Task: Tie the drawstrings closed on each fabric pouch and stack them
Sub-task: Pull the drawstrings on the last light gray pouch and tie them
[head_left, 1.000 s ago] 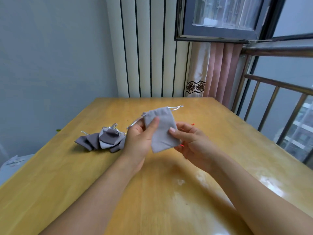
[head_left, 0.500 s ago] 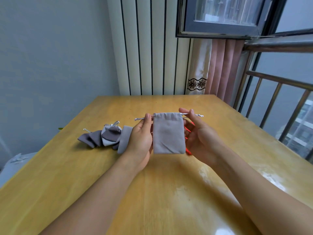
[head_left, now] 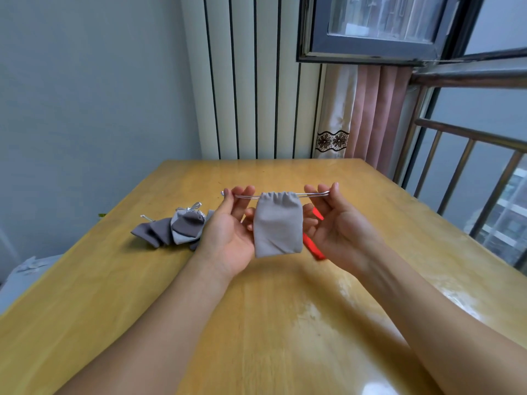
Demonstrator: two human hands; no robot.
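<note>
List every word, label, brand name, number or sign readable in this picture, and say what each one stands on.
None: no readable text shows anywhere.
Light grey pouch, hanging between the left hand and the right hand: plain fabric, no label.
Pile of grey pouches on the wooden table: no print visible.
Curtain band: a flower pattern, not lettering.

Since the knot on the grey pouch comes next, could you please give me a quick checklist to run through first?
1. Pouch mouth gathered: grey pouch is cinched at the top. Ok.
2. Left drawstring pinched by left hand. Ok.
3. Right drawstring pinched by right hand. Ok.
4. Pouch off the table, hanging free. Ok.
5. Knot tied. Not ok, not yet.
6. Earlier pouches stacked neatly. Not ok, a loose heap.
</note>
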